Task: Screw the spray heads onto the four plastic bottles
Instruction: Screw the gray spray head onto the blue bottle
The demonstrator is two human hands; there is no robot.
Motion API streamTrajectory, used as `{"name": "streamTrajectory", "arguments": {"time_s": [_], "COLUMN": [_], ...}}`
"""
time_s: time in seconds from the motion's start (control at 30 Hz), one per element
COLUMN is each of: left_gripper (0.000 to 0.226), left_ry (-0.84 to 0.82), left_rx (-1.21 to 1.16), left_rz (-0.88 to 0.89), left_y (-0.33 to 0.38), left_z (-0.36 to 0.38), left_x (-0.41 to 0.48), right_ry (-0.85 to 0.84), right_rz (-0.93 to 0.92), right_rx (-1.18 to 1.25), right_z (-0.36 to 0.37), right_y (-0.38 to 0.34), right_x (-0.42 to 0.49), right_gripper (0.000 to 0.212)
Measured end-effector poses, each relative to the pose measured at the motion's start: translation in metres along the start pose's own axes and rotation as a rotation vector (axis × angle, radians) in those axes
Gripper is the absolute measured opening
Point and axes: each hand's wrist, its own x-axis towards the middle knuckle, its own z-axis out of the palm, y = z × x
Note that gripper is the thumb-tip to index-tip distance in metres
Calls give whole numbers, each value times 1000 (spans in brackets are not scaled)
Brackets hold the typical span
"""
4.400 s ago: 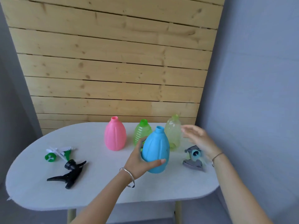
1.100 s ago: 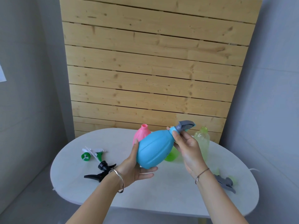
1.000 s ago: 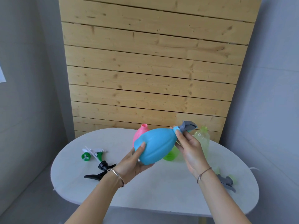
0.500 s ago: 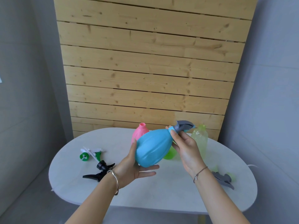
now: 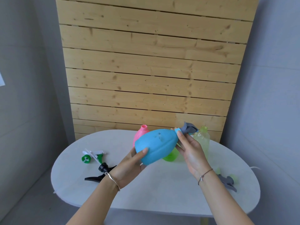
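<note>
Centre frame: my left hand (image 5: pixel 128 168) cups tilted blue bottle (image 5: pixel 155 146); right hand (image 5: pixel 190 151) fingers pinch grey spray head (image 5: pixel 188 128) collar.

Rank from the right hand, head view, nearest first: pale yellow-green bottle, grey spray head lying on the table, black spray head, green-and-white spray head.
From the right hand:
1. pale yellow-green bottle, just behind the fingers.
2. grey spray head, on the table's right side, past the wrist.
3. black spray head, left of centre.
4. green-and-white spray head, far left.
</note>
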Motion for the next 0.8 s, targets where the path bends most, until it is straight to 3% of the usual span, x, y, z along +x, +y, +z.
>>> {"name": "streamTrajectory", "arguments": {"time_s": [0.17, 0.33, 0.5, 0.57, 0.7, 0.8], "left_gripper": [71, 77, 75, 69, 86, 76], "left_ry": [-29, 42, -4, 12, -6, -7], "left_rx": [21, -14, -79, -96, -141, -242], "left_rz": [-183, 9, -195, -128, -27, -216], "left_y": [-4, 0, -8, -9, 1, 2], "left_z": [3, 1, -4, -5, -9, -11], "left_x": [0, 1, 3, 3, -1, -4], "right_ry": [-45, -38, -97, -72, -77, -153], "right_rz": [3, 10, -11, -20, -24, -32], "right_rx": [-51, 4, -101, -86, -55, -97], "right_z": [4, 0, 8, 10, 17, 29], "right_y": [4, 0, 4, 2, 0, 4], "right_x": [-2, -1, -3, -1, 0, -3], "right_gripper": [18, 16, 24, 23, 20, 23]}}
